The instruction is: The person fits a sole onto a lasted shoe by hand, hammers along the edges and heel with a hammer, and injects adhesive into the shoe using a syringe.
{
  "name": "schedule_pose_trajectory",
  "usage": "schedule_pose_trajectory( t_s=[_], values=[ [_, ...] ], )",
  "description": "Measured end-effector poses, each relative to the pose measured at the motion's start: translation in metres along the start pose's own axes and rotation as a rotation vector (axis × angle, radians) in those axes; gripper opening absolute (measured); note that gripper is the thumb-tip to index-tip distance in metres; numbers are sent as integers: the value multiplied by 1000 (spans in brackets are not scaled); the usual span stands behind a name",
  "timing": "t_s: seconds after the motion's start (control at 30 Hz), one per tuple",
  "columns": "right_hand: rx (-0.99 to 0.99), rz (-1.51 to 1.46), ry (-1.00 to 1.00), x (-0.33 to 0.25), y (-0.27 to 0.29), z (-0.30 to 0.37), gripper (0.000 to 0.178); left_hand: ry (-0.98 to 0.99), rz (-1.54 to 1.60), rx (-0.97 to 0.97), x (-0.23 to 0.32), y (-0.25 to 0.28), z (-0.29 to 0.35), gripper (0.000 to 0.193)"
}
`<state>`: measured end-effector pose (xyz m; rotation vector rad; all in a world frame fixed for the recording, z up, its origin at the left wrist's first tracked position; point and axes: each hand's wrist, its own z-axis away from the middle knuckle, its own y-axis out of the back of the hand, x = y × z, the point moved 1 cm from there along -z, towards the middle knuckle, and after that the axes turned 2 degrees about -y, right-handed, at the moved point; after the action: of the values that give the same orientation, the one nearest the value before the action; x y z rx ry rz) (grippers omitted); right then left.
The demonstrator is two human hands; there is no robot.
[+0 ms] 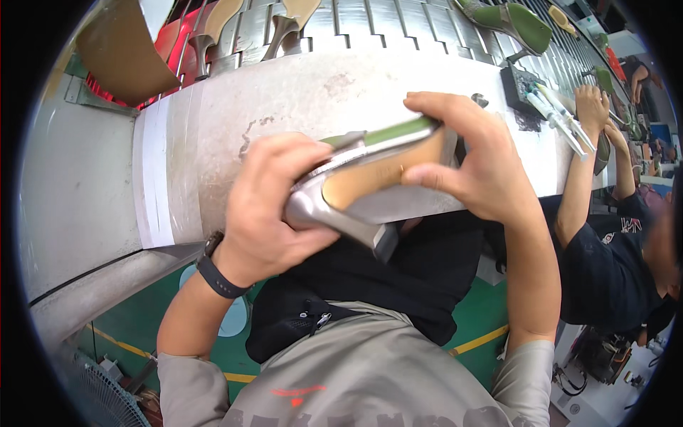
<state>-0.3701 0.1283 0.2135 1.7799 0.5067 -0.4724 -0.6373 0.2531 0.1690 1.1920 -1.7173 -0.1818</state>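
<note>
A high-heeled shoe (pixel 377 176) is between my two hands, above the near edge of the bench. It lies on its side with the tan sole facing me, the green upper away from me and the dark-tipped grey heel slanting down. Wrapped round its heel end is my left hand (pixel 265 210), closed, a watch on that wrist. My right hand (pixel 487 160) grips the toe end, thumb on the sole; its index finger reaches past the upper's far side. Its other fingers are mostly hidden, and motion blurs parts of both hands.
Beyond the pale bench (pixel 313 92) runs a metal-slat conveyor (pixel 377 21) carrying a green heeled shoe (pixel 528 30) and heeled sole pieces (pixel 286 30). Syringes (pixel 558 117) lean at a black box (pixel 521 89). A co-worker's hands (pixel 592 110) are at right. A fan (pixel 103 395) stands lower left.
</note>
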Motion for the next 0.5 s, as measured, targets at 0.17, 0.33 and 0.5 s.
schedule_pose_trajectory(
  t_s=[0.17,0.33,0.5],
  values=[
    [-8,35,122,-4,-11,1,76,-5,-44,-78,11,-4,-1,79],
    [-2,53,194,-12,-20,-9,70,-5,-64,-80,11,-3,-2,71],
    [-34,32,172,-17,-22,-10,70,3,-62,-75,11,-4,-3,65]
  ],
)
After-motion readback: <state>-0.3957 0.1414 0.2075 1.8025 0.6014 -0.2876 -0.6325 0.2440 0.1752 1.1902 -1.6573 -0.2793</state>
